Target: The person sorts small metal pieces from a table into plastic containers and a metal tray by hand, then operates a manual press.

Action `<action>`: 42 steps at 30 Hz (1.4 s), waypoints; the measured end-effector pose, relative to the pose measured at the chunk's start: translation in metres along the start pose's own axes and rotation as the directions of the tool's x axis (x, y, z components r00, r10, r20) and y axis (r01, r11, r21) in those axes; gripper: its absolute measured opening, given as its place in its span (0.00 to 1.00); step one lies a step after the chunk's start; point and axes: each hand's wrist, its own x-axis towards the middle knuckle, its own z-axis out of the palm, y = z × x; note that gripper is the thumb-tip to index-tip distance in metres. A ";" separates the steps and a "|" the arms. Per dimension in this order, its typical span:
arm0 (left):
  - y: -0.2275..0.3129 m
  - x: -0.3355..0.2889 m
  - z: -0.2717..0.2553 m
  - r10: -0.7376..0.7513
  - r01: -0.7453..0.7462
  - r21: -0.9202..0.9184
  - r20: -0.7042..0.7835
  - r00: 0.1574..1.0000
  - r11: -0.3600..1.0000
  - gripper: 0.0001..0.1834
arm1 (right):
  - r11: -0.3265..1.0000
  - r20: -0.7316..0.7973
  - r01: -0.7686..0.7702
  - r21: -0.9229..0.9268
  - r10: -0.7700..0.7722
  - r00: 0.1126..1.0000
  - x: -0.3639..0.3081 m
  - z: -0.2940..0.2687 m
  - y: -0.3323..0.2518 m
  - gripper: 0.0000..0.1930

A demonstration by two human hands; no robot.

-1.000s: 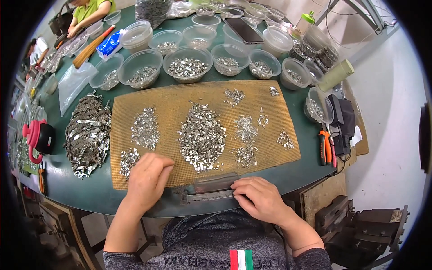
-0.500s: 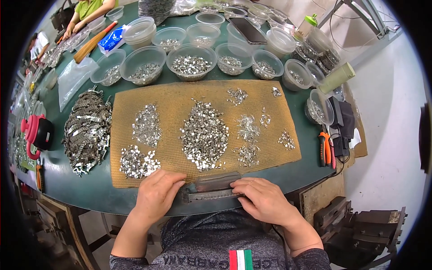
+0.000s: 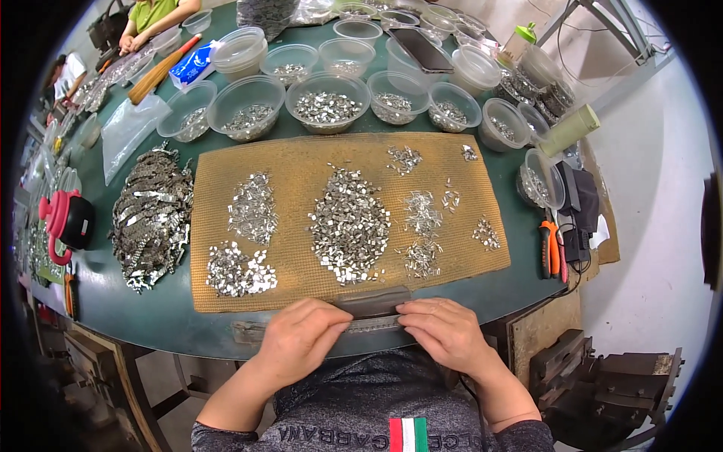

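At the table's front edge lies a narrow metal strip holder (image 3: 374,325) with a row of tiny marks or pieces along it. A dark flat bar (image 3: 373,303) sits just behind it. My left hand (image 3: 305,337) is pinched at the holder's left part, fingertips at its row. My right hand (image 3: 446,329) closes its fingers at the holder's right end. Whatever either pinch holds is too small to see. Beyond, on a tan ribbed mat (image 3: 294,279), lie a large heap of small shiny metal pieces (image 3: 350,226) and several smaller heaps, including square pieces (image 3: 239,270) nearest my left hand.
A mound of metal strips (image 3: 153,218) and a pink-and-black mug (image 3: 69,218) stand left. Clear plastic tubs (image 3: 327,105) of metal bits line the back, a phone (image 3: 422,51) across one. Orange-handled pliers (image 3: 546,248) lie right. A co-worker's hands (image 3: 134,41) are far left.
My left hand has moved right along the holder, uncovering its left end. My right hand stays near the right end, its fingers drawn closer together. The co-worker's hands have shifted slightly.
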 end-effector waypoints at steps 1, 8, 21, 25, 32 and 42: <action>0.001 0.000 0.003 -0.002 0.002 -0.033 0.011 1.000 0.999 0.07 | 1.000 -0.001 -0.013 0.018 0.013 1.000 -0.001 -0.002 0.001 0.08; 0.002 -0.004 0.017 0.040 -0.037 -0.055 0.056 0.998 0.998 0.09 | 0.997 -0.088 -0.073 0.013 0.073 0.993 -0.016 0.001 0.007 0.09; 0.011 -0.002 0.020 0.081 -0.084 0.107 0.024 0.996 0.991 0.09 | 0.997 -0.125 -0.071 -0.007 0.070 0.990 -0.014 0.004 0.004 0.08; 0.007 -0.003 0.021 0.041 -0.043 0.063 0.027 0.999 0.997 0.10 | 0.997 -0.139 -0.078 0.003 0.077 0.987 -0.017 0.006 0.006 0.08; 0.012 -0.003 0.024 0.131 -0.130 0.187 0.006 0.991 0.974 0.10 | 0.997 -0.126 -0.080 0.022 0.082 0.989 -0.015 0.006 0.006 0.09; 0.005 -0.003 0.012 0.199 -0.206 0.175 0.059 0.978 0.963 0.11 | 0.997 -0.038 -0.069 0.016 0.070 0.997 -0.002 -0.011 0.002 0.08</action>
